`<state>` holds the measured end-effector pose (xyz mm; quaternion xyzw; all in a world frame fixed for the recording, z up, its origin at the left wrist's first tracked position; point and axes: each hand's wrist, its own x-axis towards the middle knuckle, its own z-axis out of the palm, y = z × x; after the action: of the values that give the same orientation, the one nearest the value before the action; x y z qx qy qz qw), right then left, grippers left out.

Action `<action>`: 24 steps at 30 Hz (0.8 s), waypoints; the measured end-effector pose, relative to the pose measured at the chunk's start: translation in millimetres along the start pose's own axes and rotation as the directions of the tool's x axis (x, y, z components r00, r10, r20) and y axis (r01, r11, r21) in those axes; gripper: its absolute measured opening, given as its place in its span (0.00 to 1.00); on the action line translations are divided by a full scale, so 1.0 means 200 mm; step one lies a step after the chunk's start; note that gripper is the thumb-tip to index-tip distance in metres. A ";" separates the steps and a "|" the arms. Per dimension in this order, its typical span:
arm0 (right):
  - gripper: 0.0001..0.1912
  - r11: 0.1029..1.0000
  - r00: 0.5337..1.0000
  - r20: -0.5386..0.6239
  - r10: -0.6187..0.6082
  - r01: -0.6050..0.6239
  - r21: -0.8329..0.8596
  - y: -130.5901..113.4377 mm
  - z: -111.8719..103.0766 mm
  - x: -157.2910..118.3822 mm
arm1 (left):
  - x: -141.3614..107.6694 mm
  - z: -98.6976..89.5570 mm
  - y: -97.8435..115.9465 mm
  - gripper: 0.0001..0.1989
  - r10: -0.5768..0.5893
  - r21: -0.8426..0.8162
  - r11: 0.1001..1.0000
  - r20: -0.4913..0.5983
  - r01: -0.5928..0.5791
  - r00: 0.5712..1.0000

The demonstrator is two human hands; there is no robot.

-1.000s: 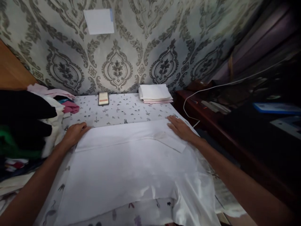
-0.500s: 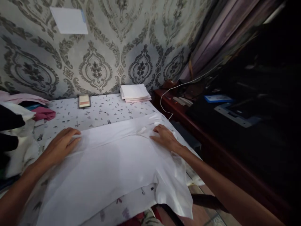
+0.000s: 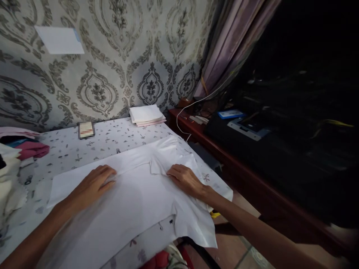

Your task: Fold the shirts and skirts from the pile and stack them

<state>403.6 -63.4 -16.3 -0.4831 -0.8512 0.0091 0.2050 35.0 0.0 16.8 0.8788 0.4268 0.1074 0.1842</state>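
A white garment, its exact kind hard to make out, lies spread over the bed-like surface in front of me, one loose part hanging past the near right edge. My left hand rests on its left half, thumb and fingers slightly apart, with cloth beneath them. At the upper right of the garment, my right hand has its fingers drawn together on a creased fold. A small turned-over flap shows just left of those fingertips.
Folded white and pink cloths are stacked at the back by the patterned wall. A small blurred box stands left of them. Mixed clothes are heaped at far left. A dark red wooden edge and a white cable run along the right.
My left hand has moved right, inward over the garment, whose left edge now lies outside it. By my right hand a small flap has turned over. The view has swung rightward.
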 end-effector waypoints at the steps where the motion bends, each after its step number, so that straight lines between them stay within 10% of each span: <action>1: 0.11 0.999 1.000 -0.010 0.015 -0.015 0.036 0.00 0.00 0.00 | 0.04 0.02 0.06 0.15 0.032 -0.005 0.999 0.010 -0.032 0.999; 9: 0.08 0.981 0.995 0.050 0.082 -0.089 0.172 0.02 -0.04 0.02 | 0.41 0.28 0.51 0.11 0.284 0.271 0.916 0.088 -0.297 0.955; 14: 0.09 0.992 0.996 0.056 0.076 -0.081 0.100 0.03 -0.04 0.01 | 0.49 0.29 0.49 0.17 0.267 0.355 0.897 0.039 -0.263 0.963; 24: 0.08 0.983 0.976 0.188 0.113 -0.137 0.122 0.07 -0.19 0.05 | 0.41 0.16 0.40 0.14 0.222 -0.095 0.972 0.059 -0.216 0.973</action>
<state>423.9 -55.3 18.2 -0.5180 -0.8316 0.1229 0.1581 153.2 12.7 22.5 0.9147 0.3155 0.1151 0.2247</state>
